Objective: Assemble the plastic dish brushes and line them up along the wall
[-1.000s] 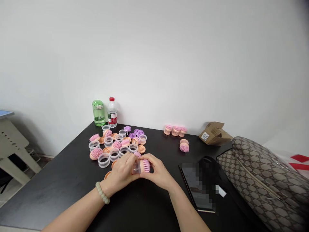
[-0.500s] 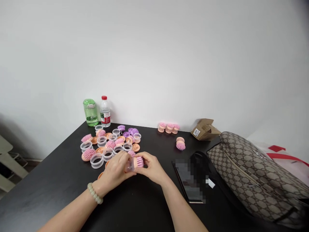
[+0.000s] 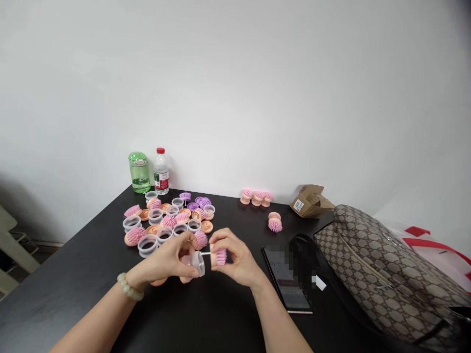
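Near the tabletop's (image 3: pixel 228 314) middle, the left grip closes round a clear ring (image 3: pixel 198 264), the right round a pink brush head (image 3: pixel 220 257).

"What's the room like?"
"From my remote feed, a plain pale wall (image 3: pixel 235 98) rises behind a black table (image 3: pixel 91 274) (it darkens toward the lower left)."
"Other furniture?"
"I see a pale piece (image 3: pixel 8 245) at the left edge, partly cut off."

Pink brush head (image 3: pixel 220 257) now apart from clear cup (image 3: pixel 199 264), white stem (image 3: pixel 206 253) exposed between them
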Motion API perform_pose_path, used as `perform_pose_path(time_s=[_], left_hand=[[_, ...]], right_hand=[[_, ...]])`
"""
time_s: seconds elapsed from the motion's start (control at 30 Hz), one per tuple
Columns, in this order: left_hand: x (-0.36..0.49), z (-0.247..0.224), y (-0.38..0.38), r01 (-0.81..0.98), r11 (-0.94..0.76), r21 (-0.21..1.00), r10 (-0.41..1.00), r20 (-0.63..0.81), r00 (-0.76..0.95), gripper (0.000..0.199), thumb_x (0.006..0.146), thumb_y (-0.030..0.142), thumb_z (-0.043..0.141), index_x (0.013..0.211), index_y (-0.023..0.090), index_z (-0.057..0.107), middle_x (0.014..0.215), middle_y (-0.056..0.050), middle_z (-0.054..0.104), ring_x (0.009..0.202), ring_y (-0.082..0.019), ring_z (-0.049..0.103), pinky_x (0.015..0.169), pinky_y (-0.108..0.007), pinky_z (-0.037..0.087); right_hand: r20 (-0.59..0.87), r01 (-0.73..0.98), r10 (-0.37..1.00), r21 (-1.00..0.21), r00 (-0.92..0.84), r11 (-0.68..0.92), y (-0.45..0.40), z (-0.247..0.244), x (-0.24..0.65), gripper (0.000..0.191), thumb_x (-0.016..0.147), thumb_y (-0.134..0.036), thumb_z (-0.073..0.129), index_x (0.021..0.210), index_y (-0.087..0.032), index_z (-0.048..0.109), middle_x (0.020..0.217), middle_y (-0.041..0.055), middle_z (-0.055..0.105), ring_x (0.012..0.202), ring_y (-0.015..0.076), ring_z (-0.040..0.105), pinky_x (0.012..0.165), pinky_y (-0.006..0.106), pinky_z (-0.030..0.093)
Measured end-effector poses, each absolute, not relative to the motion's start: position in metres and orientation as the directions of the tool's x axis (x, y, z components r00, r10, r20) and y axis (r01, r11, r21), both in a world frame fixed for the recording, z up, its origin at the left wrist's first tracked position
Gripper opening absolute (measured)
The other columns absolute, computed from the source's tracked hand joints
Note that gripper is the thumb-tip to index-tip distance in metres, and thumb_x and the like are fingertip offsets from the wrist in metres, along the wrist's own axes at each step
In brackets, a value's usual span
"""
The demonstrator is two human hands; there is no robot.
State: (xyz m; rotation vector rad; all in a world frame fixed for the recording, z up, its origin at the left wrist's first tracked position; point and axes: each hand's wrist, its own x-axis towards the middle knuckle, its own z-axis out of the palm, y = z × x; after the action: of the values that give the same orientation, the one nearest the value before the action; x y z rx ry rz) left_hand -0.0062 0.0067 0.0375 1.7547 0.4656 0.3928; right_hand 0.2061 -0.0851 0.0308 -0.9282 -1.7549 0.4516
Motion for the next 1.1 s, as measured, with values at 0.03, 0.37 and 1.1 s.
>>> perform_pose_path(time_s=[0.03, 0.37, 1.1], left_hand=[[-0.008, 0.038, 0.008, 0.062, -0.117, 0.991, 0.474, 0.001, 0.881, 0.04, 0.072, 0.03, 0.08, 0.095, 0.022, 0.048, 0.085, 0.0, 0.066, 0.072, -0.015, 0.06, 0.064, -0.026, 0.044], [-0.009, 0.035, 0.007, -0.152, 0.063, 0.986, 0.527, 0.097, 0.844, 0.059, 0.069, 0.045, 0.084, 0.118, 0.021, 0.063, 0.108, -0.009, 0.065, 0.101, -0.025, 0.06, 0.085, -0.035, 0.047], [0.009, 0.028, -0.002, -0.259, -0.11, 0.96, 0.678, 0.262, 0.687, 0.055, 0.067, 0.046, 0.085, 0.107, 0.022, 0.057, 0.106, -0.006, 0.06, 0.099, -0.023, 0.058, 0.084, -0.034, 0.047]], right_hand=[[0.617, 0.39, 0.783, -0.703, -0.081, 0.594, -0.084, 0.029, 0.21, 0.032, 0.072, -0.017, 0.081, 0.099, -0.027, 0.066, 0.11, 0.0047, 0.062, 0.105, 0.0223, 0.06, 0.092, 0.037, 0.05], [0.353, 0.838, 0.916, -0.544, 0.191, 0.035, -0.072, 0.003, 0.232, 0.035, 0.071, -0.01, 0.072, 0.102, -0.021, 0.063, 0.107, 0.0082, 0.063, 0.102, 0.0286, 0.057, 0.091, 0.046, 0.048], [0.641, 0.65, 0.765, -0.556, -0.061, 0.518, -0.08, 0.013, 0.19, 0.047, 0.091, -0.056, 0.059, 0.127, -0.026, 0.056, 0.109, 0.0082, 0.068, 0.099, 0.0255, 0.064, 0.084, 0.038, 0.053]])
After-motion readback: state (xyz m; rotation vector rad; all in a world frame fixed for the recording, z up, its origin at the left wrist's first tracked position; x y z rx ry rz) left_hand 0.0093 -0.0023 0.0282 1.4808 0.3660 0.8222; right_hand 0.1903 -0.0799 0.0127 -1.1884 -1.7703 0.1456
